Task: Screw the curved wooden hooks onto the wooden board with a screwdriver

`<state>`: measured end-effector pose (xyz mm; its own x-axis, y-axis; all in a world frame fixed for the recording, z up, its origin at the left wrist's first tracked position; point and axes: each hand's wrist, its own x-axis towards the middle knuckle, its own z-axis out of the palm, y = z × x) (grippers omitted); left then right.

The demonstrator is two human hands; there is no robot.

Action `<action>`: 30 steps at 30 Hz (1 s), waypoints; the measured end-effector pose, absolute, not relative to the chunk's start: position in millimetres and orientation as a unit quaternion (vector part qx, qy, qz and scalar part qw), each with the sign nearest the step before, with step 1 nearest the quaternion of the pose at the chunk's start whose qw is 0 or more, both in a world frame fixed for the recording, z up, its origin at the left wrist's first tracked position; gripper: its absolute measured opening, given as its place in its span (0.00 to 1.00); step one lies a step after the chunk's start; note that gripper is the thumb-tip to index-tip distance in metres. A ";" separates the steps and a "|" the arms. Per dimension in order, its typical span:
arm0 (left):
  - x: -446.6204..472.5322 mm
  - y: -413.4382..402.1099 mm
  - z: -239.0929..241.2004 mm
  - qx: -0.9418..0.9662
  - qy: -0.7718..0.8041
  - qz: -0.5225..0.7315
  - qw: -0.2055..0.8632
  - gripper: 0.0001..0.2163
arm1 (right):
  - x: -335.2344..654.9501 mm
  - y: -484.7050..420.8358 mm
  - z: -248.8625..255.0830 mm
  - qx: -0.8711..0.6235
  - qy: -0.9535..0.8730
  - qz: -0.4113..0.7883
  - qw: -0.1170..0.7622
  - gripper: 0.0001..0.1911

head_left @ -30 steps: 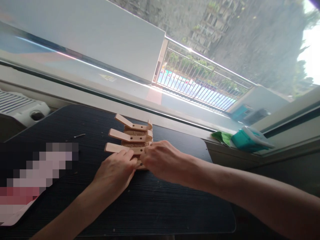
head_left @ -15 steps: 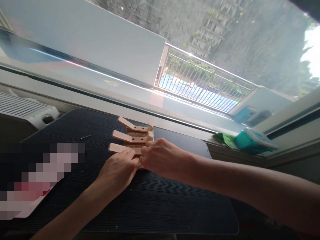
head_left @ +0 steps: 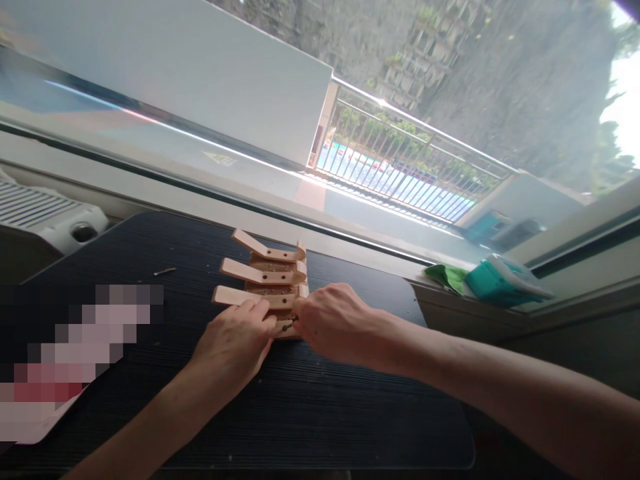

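Note:
A light wooden rack with several hook-shaped arms [head_left: 285, 277] lies on the dark table, dark screw holes showing in the arms. My left hand [head_left: 235, 337] is closed over the near end of this wooden hook rack, its fingertips on the nearest arms. Just right of it, my right hand [head_left: 333, 323] is curled beside the rack's near right corner. A thin dark piece, perhaps a screw or a tool's tip [head_left: 289, 327], pokes out at its fingertips. What lies inside the fist is hidden.
On the dark table [head_left: 370, 413] lies a small thin metal piece [head_left: 165, 271], left of the rack. A blurred-out pinkish thing [head_left: 100, 333] covers the table's left side. A white slatted appliance [head_left: 55, 217], a green cloth [head_left: 445, 278] and a teal box [head_left: 495, 280] are by the window.
My right hand has shifted slightly right, away from the left fingers, and the thin dark piece now shows. My left hand stays on the rack. The view has moved a little.

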<state>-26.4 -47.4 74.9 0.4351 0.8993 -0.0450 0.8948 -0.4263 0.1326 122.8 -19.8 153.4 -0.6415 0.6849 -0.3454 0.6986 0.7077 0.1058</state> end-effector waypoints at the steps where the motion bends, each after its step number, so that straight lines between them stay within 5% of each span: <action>1: -26.4 -47.8 74.7 0.844 0.532 0.018 0.065 0.13 | 121.6 -21.2 152.3 0.380 0.908 -0.013 0.177 0.11; 15: -26.3 -45.7 72.6 0.835 0.542 0.025 0.094 0.12 | 116.8 -23.1 157.3 0.197 0.968 0.058 0.142 0.13; 27: -25.3 -45.4 73.0 0.837 0.541 0.022 0.071 0.13 | 122.3 -6.4 162.2 0.446 0.885 -0.046 0.128 0.13; 30: -25.3 -48.3 74.5 0.828 0.555 0.040 0.070 0.11 | 145.5 -8.6 180.2 0.458 0.882 -0.111 0.020 0.15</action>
<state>-25.3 -48.3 74.5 0.3818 0.9242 -0.0113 0.9130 -0.3752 0.1601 145.5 -8.6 180.2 -0.5797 0.8032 -0.1372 0.8122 0.5559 -0.1770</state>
